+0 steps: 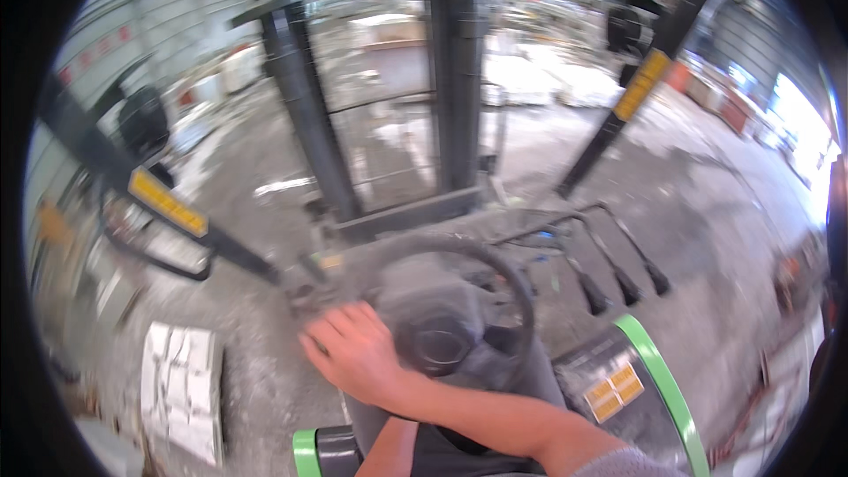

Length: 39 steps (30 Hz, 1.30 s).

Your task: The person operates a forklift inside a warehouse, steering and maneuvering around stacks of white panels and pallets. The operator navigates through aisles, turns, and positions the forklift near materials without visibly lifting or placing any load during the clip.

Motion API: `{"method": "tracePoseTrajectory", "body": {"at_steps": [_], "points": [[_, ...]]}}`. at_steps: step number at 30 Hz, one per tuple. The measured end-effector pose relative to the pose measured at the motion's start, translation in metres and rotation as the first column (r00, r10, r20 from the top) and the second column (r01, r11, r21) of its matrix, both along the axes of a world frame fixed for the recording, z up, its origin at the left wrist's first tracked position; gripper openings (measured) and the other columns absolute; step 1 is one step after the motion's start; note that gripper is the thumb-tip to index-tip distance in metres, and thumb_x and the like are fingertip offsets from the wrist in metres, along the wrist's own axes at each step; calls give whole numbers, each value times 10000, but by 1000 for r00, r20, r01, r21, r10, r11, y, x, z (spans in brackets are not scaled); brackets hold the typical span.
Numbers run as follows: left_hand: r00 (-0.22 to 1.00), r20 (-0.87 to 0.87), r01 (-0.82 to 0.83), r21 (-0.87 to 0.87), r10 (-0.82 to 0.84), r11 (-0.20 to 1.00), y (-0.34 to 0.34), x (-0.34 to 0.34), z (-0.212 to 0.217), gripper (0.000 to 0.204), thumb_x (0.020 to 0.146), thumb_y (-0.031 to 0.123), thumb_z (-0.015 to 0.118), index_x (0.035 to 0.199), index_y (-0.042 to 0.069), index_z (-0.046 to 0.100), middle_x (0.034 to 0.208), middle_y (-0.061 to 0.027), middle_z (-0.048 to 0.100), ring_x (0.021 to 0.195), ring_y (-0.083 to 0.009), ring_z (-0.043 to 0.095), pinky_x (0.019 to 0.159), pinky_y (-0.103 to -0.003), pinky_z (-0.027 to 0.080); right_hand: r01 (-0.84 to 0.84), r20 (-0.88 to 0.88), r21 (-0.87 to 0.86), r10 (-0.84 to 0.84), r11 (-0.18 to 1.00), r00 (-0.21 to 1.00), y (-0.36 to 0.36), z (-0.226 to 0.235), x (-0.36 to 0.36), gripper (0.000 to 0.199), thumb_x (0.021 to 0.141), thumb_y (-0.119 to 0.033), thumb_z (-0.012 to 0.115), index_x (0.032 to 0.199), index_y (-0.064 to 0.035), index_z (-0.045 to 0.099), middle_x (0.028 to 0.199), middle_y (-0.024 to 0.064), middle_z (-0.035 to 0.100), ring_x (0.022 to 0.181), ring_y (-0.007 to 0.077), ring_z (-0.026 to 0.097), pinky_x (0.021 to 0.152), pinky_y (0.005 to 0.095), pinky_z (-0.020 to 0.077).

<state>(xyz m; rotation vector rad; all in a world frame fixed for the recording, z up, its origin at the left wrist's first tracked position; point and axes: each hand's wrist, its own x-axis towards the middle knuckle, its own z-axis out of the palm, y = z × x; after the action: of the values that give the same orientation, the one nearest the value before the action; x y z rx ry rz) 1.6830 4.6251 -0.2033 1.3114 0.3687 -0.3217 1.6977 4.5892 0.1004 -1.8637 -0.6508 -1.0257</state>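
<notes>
My right forearm reaches across from the lower right, and my right hand (353,352) is closed over the left side of the black steering wheel (523,305). The hand is slightly blurred, and the rim beneath it is covered. Below it, part of my left forearm (389,452) rises from the lower edge. It passes behind the right forearm, so the left hand itself is hidden. Three black-knobbed control levers (624,286) stand right of the wheel, with neither hand visible on them.
Ahead rises a dark forklift mast (456,97). Slanted cab posts with yellow labels flank it, the right post (642,84) and the left post (168,201). White wrapped stacks (548,79) stand across the dusty floor. A white slatted bundle (183,389) lies at lower left.
</notes>
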Motion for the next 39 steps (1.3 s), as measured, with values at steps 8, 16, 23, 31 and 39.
{"method": "tracePoseTrajectory", "body": {"at_steps": [8,16,23,31,39], "points": [[998,-30,-59,32,60,998,-7,-19,-10,261,1011,237,534,898,41,666,693,-122,663,555,-239,632,479,-379,492,-185,-193,-175,150,967,970,-72,-81,-122,146,798,-165,829,872,-107,717,897,12,695,870,212,665,809,383,507],[982,-110,-179,-306,151,935,47,63,24,315,1028,310,519,955,39,662,754,-148,679,624,-278,654,532,-420,507,125,-208,-157,-157,980,966,-160,-56,-31,180,729,-10,816,819,-89,681,807,58,665,747,266,629,718,403,487],[926,-171,-376,-497,336,782,146,129,92,418,1039,493,502,1017,103,649,901,-155,705,688,-336,664,523,-473,489,304,-274,76,-273,950,922,-137,-8,127,93,852,-28,768,865,-21,677,787,116,650,695,261,614,630,363,494],[773,244,-520,-285,585,805,150,173,178,424,1082,481,453,1070,112,662,877,-3,687,703,-106,586,648,-253,418,112,-157,64,-101,992,982,-106,11,251,111,845,-70,792,854,-33,687,761,91,657,680,252,646,617,373,513],[734,498,-593,139,462,793,197,280,167,324,1058,332,551,962,39,652,801,-15,623,674,-101,517,619,-306,414,45,-187,124,-21,991,982,-63,-9,341,85,890,-64,753,900,-9,688,785,86,644,682,175,594,645,316,481]]}}
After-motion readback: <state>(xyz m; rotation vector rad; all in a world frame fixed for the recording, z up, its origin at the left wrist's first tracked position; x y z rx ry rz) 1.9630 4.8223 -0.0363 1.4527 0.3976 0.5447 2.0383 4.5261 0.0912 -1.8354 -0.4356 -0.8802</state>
